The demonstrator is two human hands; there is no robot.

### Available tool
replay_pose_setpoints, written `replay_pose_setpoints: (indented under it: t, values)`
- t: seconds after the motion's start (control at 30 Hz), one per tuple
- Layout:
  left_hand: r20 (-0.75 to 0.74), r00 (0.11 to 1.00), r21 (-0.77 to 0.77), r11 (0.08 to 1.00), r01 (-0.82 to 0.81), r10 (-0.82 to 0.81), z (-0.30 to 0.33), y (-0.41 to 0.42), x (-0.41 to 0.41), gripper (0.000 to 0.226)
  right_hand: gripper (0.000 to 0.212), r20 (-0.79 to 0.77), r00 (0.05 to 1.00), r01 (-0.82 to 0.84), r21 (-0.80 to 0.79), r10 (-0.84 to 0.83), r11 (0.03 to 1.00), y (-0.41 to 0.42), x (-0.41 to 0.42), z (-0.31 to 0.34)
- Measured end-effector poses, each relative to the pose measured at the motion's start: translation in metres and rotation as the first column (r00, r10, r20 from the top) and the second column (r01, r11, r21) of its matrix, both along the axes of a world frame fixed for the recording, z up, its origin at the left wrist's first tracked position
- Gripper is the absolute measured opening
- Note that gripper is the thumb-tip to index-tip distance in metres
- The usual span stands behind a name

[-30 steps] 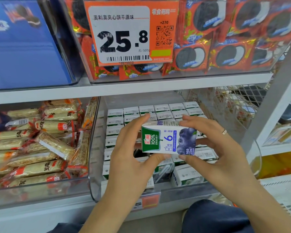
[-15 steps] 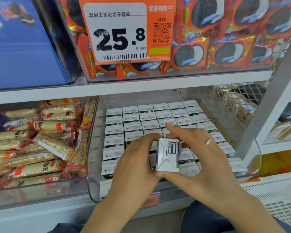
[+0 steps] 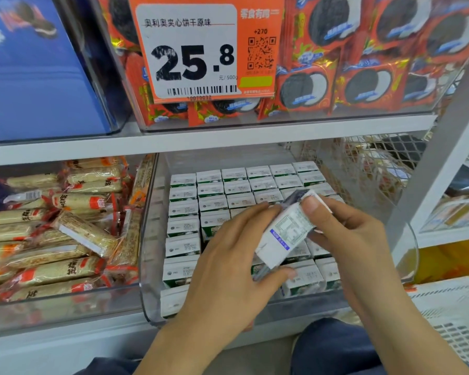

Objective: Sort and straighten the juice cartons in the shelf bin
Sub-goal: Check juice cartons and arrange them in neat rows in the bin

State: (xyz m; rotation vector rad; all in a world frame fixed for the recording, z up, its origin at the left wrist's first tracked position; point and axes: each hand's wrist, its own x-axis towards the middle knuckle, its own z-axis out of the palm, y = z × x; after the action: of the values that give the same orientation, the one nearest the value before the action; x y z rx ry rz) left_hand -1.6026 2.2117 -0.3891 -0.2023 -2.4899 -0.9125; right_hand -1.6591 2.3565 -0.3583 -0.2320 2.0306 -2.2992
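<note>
Two hands, left hand [image 3: 228, 269] and right hand [image 3: 347, 236], grip one tilted carton [image 3: 284, 234].

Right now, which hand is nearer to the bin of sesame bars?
Left. The left hand is just right of the sesame bar bin, gripping the juice carton; the right hand grips it farther right.

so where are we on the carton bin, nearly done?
Mostly. Back and left rows of cartons stand packed upright in the clear bin. In hand: one tilted carton, gripped by left hand and right hand. Left: seat it, probably in the front-middle area the hands hide.
</note>
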Motion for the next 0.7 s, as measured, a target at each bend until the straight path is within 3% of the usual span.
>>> replay_pose_setpoints:
  t: [0.1,0.27,0.33,0.43,0.5,0.6,0.7]
  values:
    - [-0.046,0.998,0.215,0.976,-0.024,0.034,0.004,0.001,0.002,0.048,0.042,0.159,0.984,-0.073,-0.077,0.085,0.994,-0.003,-0.002,-0.003]
    - [0.025,0.999,0.659,0.752,0.000,-0.022,0.012,-0.007,0.002,0.037,0.043,0.268,0.946,-0.200,0.031,0.184,0.979,-0.005,-0.006,-0.009]
    - [0.040,0.999,0.740,0.673,-0.007,-0.033,0.013,-0.010,0.001,0.039,0.037,0.230,0.953,-0.221,0.093,0.195,0.971,-0.006,-0.004,-0.008]
    - [0.051,0.998,0.816,0.577,-0.015,-0.047,0.015,-0.014,0.000,0.046,0.041,-0.036,0.979,-0.180,0.307,0.201,0.934,-0.001,-0.005,-0.009]
    - [0.065,0.997,0.802,0.597,-0.025,-0.045,0.016,-0.016,0.001,0.046,0.040,-0.133,0.968,-0.153,0.364,0.214,0.919,0.004,-0.005,-0.008]
    - [0.067,0.997,0.744,0.668,-0.023,-0.039,0.018,-0.020,0.005,0.046,0.049,-0.079,0.954,-0.236,0.399,0.290,0.886,0.014,-0.008,-0.007]
    - [0.069,0.996,0.691,0.722,-0.006,-0.058,0.018,-0.024,0.008,0.049,0.044,-0.047,0.912,-0.313,0.564,0.408,0.764,0.026,-0.009,-0.009]
